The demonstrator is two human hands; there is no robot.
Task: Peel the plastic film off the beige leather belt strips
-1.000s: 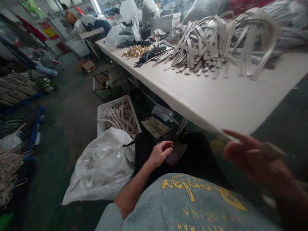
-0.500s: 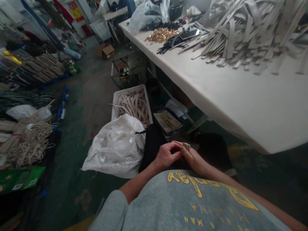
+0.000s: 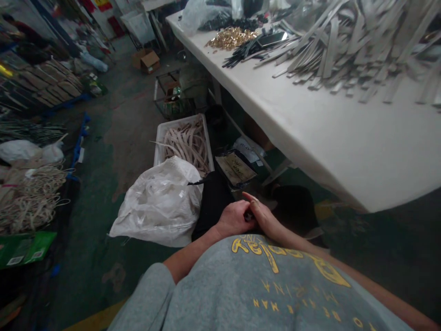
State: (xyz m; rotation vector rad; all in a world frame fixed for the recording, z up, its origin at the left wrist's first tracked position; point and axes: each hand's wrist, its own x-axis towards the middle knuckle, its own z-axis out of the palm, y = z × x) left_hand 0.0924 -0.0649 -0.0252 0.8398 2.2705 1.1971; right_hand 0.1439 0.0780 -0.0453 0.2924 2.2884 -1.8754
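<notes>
Low over my lap, close against the grey shirt, my two hands meet. My left hand is curled closed, and a small dark gap shows by its fingertips. Against it presses my right hand, fingers held together, one fingertip sticking up at the far side. Whatever lies between the palms is hidden. To the left of my hands a white woven sack slumps beside my dark-trousered leg. Beyond the sack stands a white plastic crate of beige strips.
A white-covered table rises at right, bearing many pale straps, gold metal pieces and dark strips. Under it sits a marked package. Cord bundles lie at left; a cardboard box is farther off.
The small beige folded piece that showed at my right thumb is now out of sight. My right hand has turned and closed against the left. The view has shifted slightly.
</notes>
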